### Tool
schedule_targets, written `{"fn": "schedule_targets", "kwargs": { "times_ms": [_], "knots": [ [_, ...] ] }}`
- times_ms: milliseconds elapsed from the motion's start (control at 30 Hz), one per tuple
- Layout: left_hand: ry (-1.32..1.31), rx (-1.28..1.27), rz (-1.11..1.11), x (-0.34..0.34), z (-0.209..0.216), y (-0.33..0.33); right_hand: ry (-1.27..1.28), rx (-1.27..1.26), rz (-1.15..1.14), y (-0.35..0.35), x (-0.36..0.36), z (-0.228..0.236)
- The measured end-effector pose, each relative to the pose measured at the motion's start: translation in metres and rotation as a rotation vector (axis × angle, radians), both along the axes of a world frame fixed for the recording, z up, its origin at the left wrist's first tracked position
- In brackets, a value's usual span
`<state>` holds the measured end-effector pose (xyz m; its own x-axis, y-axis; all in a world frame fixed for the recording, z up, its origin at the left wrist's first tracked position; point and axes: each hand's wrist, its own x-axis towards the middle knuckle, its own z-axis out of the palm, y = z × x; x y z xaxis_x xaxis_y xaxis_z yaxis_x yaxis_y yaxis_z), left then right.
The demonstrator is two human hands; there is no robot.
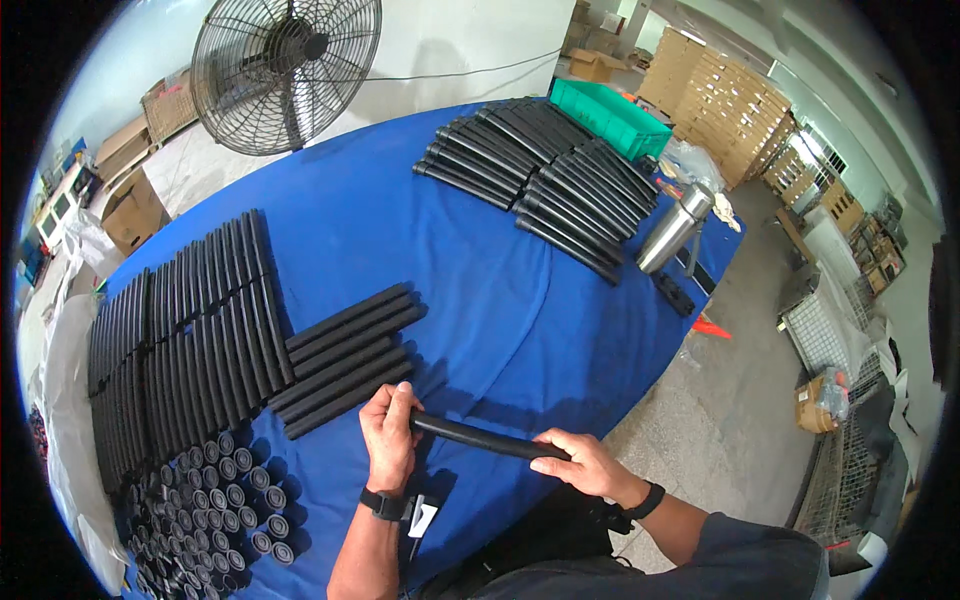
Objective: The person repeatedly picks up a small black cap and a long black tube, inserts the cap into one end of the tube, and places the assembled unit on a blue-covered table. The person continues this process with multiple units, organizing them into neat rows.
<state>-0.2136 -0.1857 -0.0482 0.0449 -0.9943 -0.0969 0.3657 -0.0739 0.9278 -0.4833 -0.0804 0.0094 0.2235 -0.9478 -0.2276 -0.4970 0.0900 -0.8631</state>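
A smooth black tube (pixel 480 436) was held level above the near edge of the table (pixel 480 290), in front of the person's body. The left hand (pixel 388 430) had its fingers clamped around one end, the thumb lying upward; the right hand (pixel 585 462) had its fingers closed on the other end, thumb on the near side. A grip at both ends presumably kept the long piece steady.

Just beyond the left hand, several loose tubes (pixel 350 350) lay side by side on the blue cloth, slanted, perhaps for easy reach. Left of them, long tube rows (pixel 190 340) were packed tightly in parallel, likely to save room. Nearer, a cluster of round-ended black pieces (pixel 225 500) stood upright. Across the table, another tube stack (pixel 540 170) fanned out beside a green crate (pixel 612 118) and a steel flask (pixel 675 230), both seemingly set aside from the working space. A large fan (pixel 285 75) stood past the far edge.

Both ends of the held tube were covered by the hands. How tall the round-ended pieces were, I could not tell; the crate's contents were hidden, and its surroundings were cluttered.
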Motion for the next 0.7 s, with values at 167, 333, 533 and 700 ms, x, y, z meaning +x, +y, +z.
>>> {"fn": "schedule_targets", "kwargs": {
  "times_ms": [167, 333, 533, 700],
  "knots": [
    [-0.036, 0.015, -0.009, 0.0029, 0.0021, 0.0019, -0.015, 0.049, -0.014, 0.0012, -0.0015, -0.0021],
    [0.002, -0.009, -0.004, 0.0001, 0.0038, 0.0014, -0.046, -0.046, 0.005, -0.0005, -0.0018, -0.0043],
    [0.021, -0.01, 0.028, 0.001, 0.0032, 0.003, -0.027, -0.001, -0.019, -0.0016, 0.0025, 0.0002],
    [0.038, -0.009, 0.052, -0.0005, 0.0018, 0.003, -0.02, -0.049, -0.01, -0.0014, 0.0029, -0.0044]
  ]
}}
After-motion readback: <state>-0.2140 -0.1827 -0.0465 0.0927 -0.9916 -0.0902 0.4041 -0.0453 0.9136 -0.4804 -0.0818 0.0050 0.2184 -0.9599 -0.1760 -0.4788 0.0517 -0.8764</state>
